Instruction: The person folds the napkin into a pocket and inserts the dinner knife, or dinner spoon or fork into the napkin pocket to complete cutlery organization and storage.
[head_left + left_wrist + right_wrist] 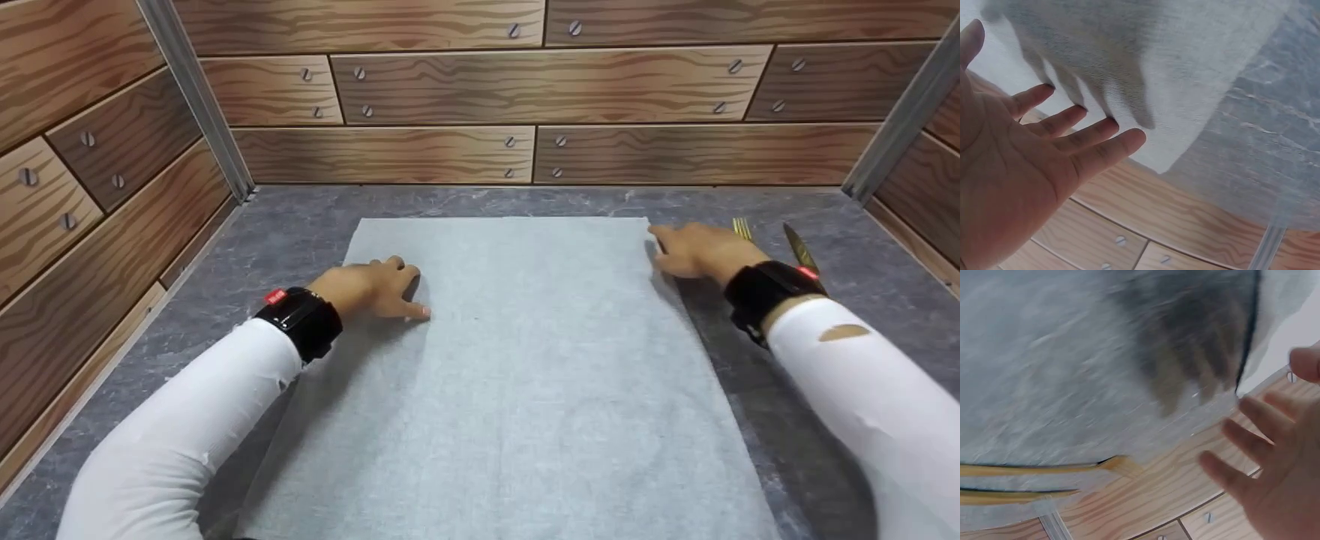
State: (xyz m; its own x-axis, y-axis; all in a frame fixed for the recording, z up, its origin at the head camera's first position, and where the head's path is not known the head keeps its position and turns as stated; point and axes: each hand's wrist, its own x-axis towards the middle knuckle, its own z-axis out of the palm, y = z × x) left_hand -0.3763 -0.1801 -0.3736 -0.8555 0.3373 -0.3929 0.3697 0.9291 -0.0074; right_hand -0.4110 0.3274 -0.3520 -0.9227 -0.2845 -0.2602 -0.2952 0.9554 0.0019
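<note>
A pale grey-white cloth (pixel 540 375) lies spread flat on the table, its far edge straight. My left hand (pixel 375 286) is over the cloth's left side towards the far end, fingers loosely spread and holding nothing. In the left wrist view that hand's palm (pixel 1016 152) shows, and its shadow falls on the cloth. At the far right corner is my right hand (pixel 694 251), its index fingertip right at that corner. The right wrist view shows its fingers (pixel 1258 419) extended and apart, with nothing gripped.
Right of the cloth lie a gold fork (pixel 742 227), partly hidden behind my right hand, and a gold knife (pixel 801 246). The grey marbled table (pixel 247 277) is bounded by wood-patterned walls (pixel 540 86) at the back and both sides.
</note>
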